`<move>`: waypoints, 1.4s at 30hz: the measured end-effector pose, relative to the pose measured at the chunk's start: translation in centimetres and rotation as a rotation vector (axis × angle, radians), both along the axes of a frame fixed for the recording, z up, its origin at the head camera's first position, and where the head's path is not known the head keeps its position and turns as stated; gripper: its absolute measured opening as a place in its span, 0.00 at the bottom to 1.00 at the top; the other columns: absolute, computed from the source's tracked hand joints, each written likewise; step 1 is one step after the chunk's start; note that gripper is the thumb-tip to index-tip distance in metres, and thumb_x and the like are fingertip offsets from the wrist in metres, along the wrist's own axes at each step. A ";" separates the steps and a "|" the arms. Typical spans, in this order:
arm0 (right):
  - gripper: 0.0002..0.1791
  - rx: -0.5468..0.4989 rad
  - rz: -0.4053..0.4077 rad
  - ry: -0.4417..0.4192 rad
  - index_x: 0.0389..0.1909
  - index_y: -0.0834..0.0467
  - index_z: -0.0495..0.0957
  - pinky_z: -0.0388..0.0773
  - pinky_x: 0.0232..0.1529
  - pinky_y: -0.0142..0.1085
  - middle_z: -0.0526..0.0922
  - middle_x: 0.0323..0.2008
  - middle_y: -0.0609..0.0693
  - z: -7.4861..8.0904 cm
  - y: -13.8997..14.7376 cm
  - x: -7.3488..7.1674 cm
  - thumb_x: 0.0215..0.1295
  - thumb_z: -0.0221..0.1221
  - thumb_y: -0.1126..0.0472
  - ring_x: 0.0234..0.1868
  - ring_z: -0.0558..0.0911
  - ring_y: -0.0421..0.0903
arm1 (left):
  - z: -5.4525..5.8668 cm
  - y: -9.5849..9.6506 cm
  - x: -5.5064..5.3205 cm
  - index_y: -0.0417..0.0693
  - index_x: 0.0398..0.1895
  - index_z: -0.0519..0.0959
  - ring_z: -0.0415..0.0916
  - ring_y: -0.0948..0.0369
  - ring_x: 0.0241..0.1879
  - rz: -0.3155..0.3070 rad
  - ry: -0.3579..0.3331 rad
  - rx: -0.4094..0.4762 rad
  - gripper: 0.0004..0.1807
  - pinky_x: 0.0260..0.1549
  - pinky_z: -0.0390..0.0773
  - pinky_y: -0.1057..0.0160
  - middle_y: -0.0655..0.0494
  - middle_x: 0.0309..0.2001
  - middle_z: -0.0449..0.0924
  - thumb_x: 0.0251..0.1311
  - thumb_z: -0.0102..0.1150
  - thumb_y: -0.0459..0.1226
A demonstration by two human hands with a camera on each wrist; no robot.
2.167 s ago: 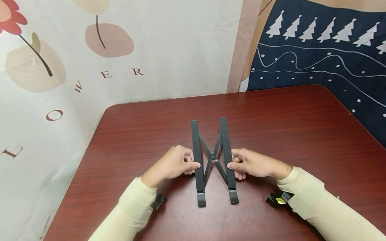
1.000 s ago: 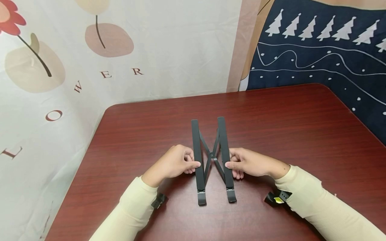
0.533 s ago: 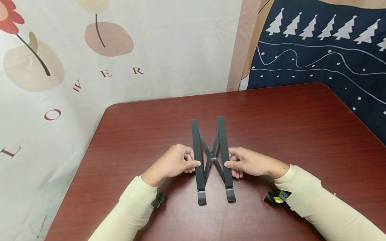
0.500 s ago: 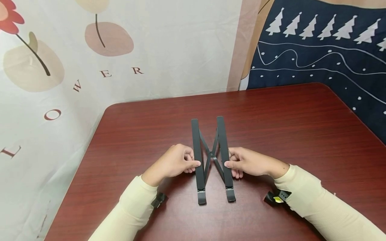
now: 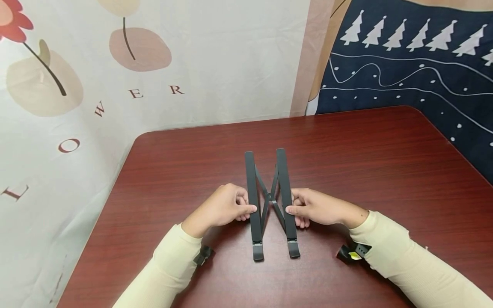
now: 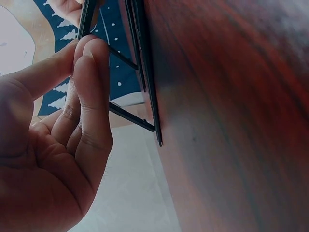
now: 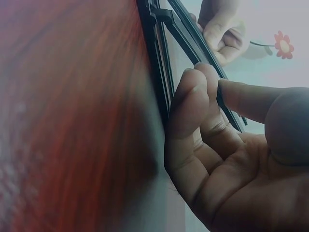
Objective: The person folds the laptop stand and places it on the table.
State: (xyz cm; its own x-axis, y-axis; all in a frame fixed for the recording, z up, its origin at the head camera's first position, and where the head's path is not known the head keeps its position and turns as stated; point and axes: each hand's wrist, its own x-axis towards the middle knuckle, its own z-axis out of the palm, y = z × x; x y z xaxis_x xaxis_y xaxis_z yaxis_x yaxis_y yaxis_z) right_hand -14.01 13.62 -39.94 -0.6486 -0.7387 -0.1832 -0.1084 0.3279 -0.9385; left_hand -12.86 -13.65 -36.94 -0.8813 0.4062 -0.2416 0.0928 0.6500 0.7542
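Observation:
A black folding laptop stand [image 5: 283,184] stands on the table in the head view, its two long rails joined by crossed bars that meet at a central pivot. My left hand [image 5: 227,206] pinches the left rail, thumb on top and the other fingers curled under its outer side. On the opposite side, my right hand [image 5: 319,207] grips the right rail the same way. Small hinged lips sit at the near ends of both rails. Each wrist view shows thumb and fingertips meeting at a rail, with the stand's lower bars [image 6: 149,92] along the tabletop.
The dark red wooden table [image 5: 185,158] has rounded far corners. Behind it hang a pale cloth [image 5: 239,60] with flowers and letters and a navy cloth [image 5: 393,77] with white trees. Black straps with small devices [image 5: 354,253] are on both wrists.
The right rail and my right hand have shifted slightly left, so the gap between the rails is narrower. My left hand has stayed nearly still, and both grips are kept.

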 end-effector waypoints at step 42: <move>0.07 0.020 -0.001 0.006 0.42 0.67 0.69 0.80 0.21 0.36 0.79 0.19 0.51 0.3 -1.0 -0.1 0.74 0.54 0.66 0.19 0.79 0.41 | 0.0 -0.1 -0.1 0.44 0.21 0.78 0.82 0.61 0.20 -0.011 0.021 0.001 0.13 0.23 0.82 0.64 0.58 0.18 0.83 0.59 0.71 0.37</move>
